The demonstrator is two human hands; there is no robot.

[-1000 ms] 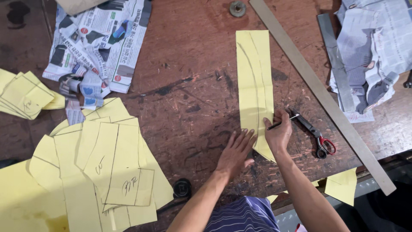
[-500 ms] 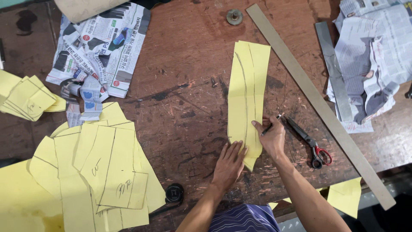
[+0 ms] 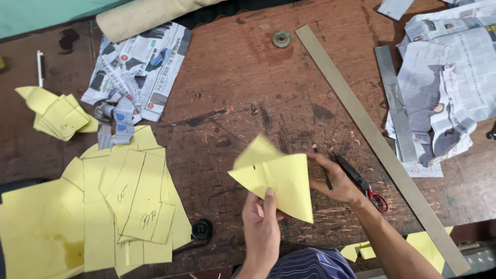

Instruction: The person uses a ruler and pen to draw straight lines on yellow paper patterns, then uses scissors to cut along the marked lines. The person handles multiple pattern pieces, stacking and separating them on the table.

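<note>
You hold a folded yellow paper piece (image 3: 276, 178) above the surface (image 3: 232, 88).
Your left hand (image 3: 261, 225) pinches its lower edge, thumb on top; your right hand (image 3: 336, 178) grips its right side and a pen (image 3: 321, 168). Red-handled scissors (image 3: 361, 182) lie just beyond, then a long metal ruler (image 3: 372, 139); yellow pattern pieces (image 3: 129, 201) are stacked to the left.
</note>
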